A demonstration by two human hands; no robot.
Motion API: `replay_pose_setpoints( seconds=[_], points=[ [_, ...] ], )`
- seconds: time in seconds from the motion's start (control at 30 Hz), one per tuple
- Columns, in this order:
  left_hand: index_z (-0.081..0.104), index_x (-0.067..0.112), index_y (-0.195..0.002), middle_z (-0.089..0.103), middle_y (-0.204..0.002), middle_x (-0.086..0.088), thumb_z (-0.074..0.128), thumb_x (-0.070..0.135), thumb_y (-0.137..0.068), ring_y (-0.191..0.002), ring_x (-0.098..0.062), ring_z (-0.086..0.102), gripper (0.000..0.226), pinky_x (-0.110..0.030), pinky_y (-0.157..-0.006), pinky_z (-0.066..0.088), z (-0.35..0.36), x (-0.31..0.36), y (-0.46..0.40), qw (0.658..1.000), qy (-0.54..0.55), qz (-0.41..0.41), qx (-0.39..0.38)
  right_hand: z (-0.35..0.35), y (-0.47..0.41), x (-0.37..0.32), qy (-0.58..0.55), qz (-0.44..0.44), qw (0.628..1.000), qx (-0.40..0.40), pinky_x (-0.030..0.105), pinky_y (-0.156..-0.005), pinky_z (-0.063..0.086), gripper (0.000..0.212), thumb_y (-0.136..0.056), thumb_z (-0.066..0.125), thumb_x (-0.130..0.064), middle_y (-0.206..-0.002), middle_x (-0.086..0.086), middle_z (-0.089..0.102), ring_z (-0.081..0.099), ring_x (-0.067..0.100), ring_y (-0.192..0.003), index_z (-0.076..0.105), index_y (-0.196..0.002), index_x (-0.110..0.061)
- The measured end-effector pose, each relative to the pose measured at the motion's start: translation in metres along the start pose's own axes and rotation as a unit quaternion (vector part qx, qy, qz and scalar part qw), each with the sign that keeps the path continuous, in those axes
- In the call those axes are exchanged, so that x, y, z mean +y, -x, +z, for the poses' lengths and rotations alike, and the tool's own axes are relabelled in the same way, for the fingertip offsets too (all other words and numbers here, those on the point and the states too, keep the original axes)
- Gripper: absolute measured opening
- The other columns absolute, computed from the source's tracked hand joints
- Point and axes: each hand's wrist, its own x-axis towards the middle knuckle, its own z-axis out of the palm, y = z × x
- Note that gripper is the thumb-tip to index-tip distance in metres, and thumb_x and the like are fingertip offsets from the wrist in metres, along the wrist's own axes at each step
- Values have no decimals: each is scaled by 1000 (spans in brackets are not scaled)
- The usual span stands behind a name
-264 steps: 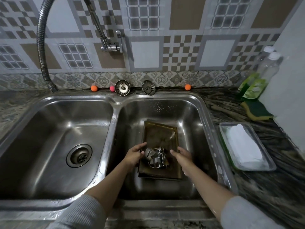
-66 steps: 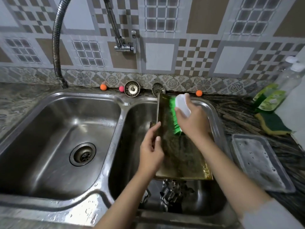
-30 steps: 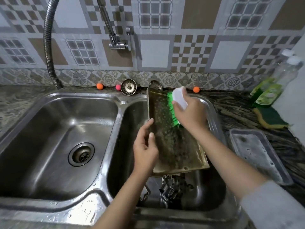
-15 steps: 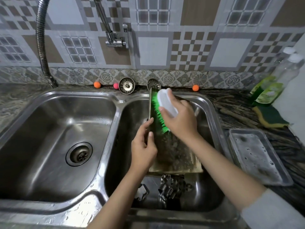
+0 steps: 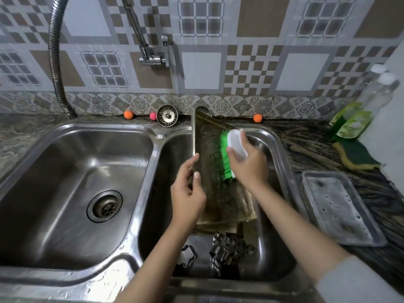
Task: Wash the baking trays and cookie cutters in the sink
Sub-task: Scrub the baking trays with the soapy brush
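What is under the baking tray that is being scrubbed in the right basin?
Under the raised baking tray a second tray's edge shows, with cookie cutters on the basin floor in front. The tray and the left hand cover the rest of the floor, drain included.

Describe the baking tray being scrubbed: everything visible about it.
The baking tray is a rectangular metal sheet with a low raised rim, stained brownish and speckled with suds or droplets. It stands tilted in the right basin of the sink, its top edge by the back rim. The left hand holds its left edge; the right hand presses a green-bristled brush against its face. Another tray seems to lie beneath.
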Motion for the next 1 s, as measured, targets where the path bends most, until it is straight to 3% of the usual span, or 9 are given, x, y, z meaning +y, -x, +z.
replay_pose_setpoints(
  seconds=[0.03, 0.1, 0.17, 0.27, 0.43, 0.6, 0.77, 0.93, 1.0],
  points=[
    [57, 14, -125, 60, -113, 23, 46, -2, -93, -97, 8, 59, 37, -12, -86, 46, 1, -2, 3, 1000, -2, 2, -5, -1, -11, -8, 9, -4, 1000, 2, 47, -77, 53, 65, -87, 54, -53, -103, 13, 65, 61, 29, -101, 35, -146, -33],
    [58, 19, -123, 62, -107, 26, 46, 1, -93, -96, 1, 60, 37, -16, -86, 47, 2, -6, -1, 1000, 7, -10, 3, -1, -8, -29, 25, -37, 999, -22, 27, -76, 41, 66, -88, 51, -55, -102, 8, 62, 59, 25, -98, 29, -148, -36],
    [57, 26, -120, 63, -113, 15, 45, 1, -94, -104, -5, 61, 38, -19, -90, 48, -1, -5, -14, 998, 33, -42, 31, 1, 24, -47, 19, -93, 994, -54, 34, -76, 51, 67, -87, 51, -57, -100, 5, 56, 56, 23, -93, 26, -147, -40],
    [57, 30, -116, 65, -104, 11, 46, -4, -93, -89, 1, 63, 42, -14, -77, 48, -10, -5, -28, 984, 119, -102, 81, -1, 73, -50, -8, -168, 983, -73, 32, -68, 50, 67, -82, 49, -60, -92, -2, 51, 55, 17, -86, 28, -144, -46],
    [57, 37, -119, 61, -125, 6, 51, 2, -91, -115, -10, 58, 45, -30, -96, 46, -5, -4, -13, 985, 134, -100, 40, 0, 43, -35, -30, -65, 997, -34, 40, -78, 53, 65, -87, 57, -51, -100, 3, 52, 56, 23, -97, 30, -146, -40],
    [59, 39, -114, 62, -118, 9, 49, -1, -93, -105, -4, 61, 46, -27, -87, 50, -4, -3, -17, 972, 173, -133, 88, 0, 81, -37, -32, -149, 987, -49, 28, -69, 47, 68, -83, 51, -60, -95, -2, 52, 53, 15, -88, 29, -145, -43],
    [58, 36, -117, 63, -116, 5, 49, -1, -94, -108, -10, 62, 45, -27, -89, 51, -3, 1, -8, 974, 186, -116, 64, -4, 36, -6, 5, -30, 999, -23, 29, -66, 47, 66, -87, 55, -54, -90, 3, 52, 59, 24, -90, 34, -147, -35],
    [59, 40, -115, 64, -118, 3, 49, 1, -94, -107, -12, 63, 46, -25, -86, 51, -5, -4, -13, 975, 163, -129, 74, 2, 81, -25, -45, -135, 988, -58, 27, -70, 50, 69, -83, 49, -61, -97, -1, 53, 53, 13, -86, 26, -145, -43],
    [59, 40, -115, 64, -119, 2, 49, 1, -94, -111, -12, 62, 45, -29, -90, 50, -10, -6, -7, 976, 167, -134, 49, -1, 54, -9, -2, -106, 993, -51, 29, -65, 48, 67, -87, 53, -56, -94, 0, 49, 54, 18, -86, 27, -147, -41]
  ],
)
